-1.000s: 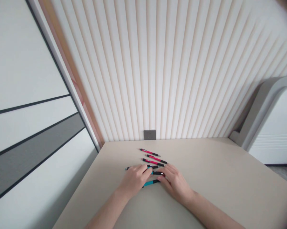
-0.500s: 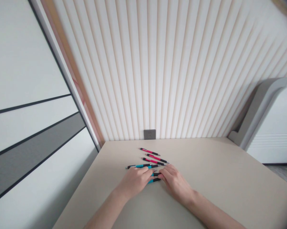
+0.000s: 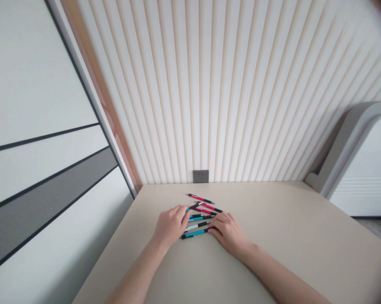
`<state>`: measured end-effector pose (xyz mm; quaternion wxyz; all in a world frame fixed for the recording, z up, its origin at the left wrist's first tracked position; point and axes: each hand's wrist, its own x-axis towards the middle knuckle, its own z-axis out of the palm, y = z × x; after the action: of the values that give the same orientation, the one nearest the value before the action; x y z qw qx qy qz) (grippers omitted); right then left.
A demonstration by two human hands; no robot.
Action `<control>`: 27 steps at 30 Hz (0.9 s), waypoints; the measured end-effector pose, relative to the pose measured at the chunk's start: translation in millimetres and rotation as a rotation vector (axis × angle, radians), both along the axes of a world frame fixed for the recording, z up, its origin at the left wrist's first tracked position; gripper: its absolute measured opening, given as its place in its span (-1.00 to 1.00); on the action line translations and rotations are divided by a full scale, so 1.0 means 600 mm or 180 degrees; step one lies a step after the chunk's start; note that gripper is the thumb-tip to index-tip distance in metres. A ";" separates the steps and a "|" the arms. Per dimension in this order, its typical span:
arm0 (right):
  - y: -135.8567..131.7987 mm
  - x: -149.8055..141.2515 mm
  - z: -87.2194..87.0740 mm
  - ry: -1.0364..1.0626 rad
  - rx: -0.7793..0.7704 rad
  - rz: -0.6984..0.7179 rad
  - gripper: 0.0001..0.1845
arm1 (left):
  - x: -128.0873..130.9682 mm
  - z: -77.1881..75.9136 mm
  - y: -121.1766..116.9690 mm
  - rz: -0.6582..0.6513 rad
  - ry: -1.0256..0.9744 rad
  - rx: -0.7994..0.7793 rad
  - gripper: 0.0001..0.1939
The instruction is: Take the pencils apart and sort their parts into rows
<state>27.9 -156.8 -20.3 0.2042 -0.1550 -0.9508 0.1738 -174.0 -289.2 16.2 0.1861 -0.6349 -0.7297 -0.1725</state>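
Note:
Several pens lie on a beige table [image 3: 288, 236]. Pink-and-black pens [image 3: 200, 198] are at the far side, teal-and-black pens [image 3: 195, 232] closer to me. My left hand [image 3: 170, 225] rests on the table left of the pile, its fingers curled round the end of a teal pen that tilts up toward the pink ones. My right hand [image 3: 228, 231] lies palm down on the right, fingertips touching the ends of the teal pens. Parts of the pens are hidden under both hands.
A ribbed white wall stands behind the table with a grey socket [image 3: 200, 176] just above the far edge. A white and grey cabinet panel [image 3: 44, 177] runs along the left. A white appliance [image 3: 361, 169] sits at the right.
Both hands have slid a little away from me. The left hand has lifted one teal pen's end toward the pink pens. The teal pens now show between the hands.

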 end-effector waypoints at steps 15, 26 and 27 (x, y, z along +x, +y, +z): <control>0.018 -0.020 -0.004 0.0297 0.0029 -0.0323 -0.65 | 0.034 -0.032 0.019 -0.0472 0.0020 -0.0099 -0.76; -0.012 0.011 -0.003 0.0497 -0.0515 0.0190 -0.66 | 0.054 -0.016 0.016 -0.1115 0.0736 0.0019 -0.87; -0.012 0.009 -0.006 0.0460 -0.0490 0.0177 -0.65 | 0.056 -0.015 0.015 -0.1146 0.0771 0.0044 -0.86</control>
<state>33.6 -163.9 -23.7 0.2548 -0.1309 -0.9214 0.2626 -140.4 -280.1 7.3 0.2430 -0.7698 -0.5757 -0.1303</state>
